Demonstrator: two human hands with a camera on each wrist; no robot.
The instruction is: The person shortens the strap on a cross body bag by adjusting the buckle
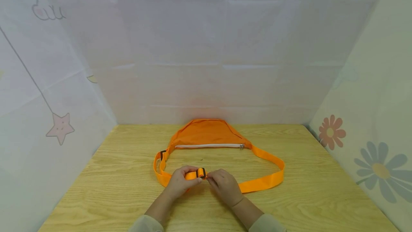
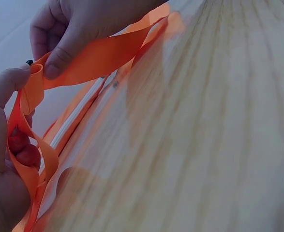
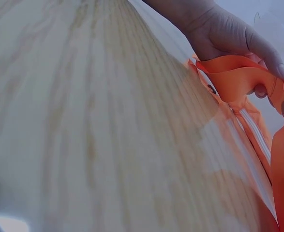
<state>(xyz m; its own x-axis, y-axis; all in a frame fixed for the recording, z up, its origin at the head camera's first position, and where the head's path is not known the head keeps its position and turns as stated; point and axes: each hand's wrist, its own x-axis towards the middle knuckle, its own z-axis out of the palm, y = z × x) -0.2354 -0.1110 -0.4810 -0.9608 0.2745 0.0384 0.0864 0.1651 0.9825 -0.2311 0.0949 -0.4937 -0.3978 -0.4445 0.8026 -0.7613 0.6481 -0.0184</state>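
Observation:
An orange waist bag (image 1: 206,133) lies flat at the back of the table, its white zipper (image 1: 209,146) facing me. Its orange strap (image 1: 262,183) loops forward on both sides. At the front of the loop, my left hand (image 1: 178,182) grips the strap just beside a black slide buckle (image 1: 204,173), thumb near the buckle's lower edge. On the buckle's right side, my right hand (image 1: 225,186) pinches the strap between thumb and fingers. The left wrist view shows the folded strap (image 2: 33,92) passing by the left fingers; the buckle is mostly hidden there.
A second black buckle (image 1: 162,154) sits on the strap's left side, near the bag. The wood-grain table (image 1: 96,196) meets a plain pale back sheet (image 1: 206,46). Printed sheets with a star (image 1: 60,128) and flowers (image 1: 381,170) stand at the left and right.

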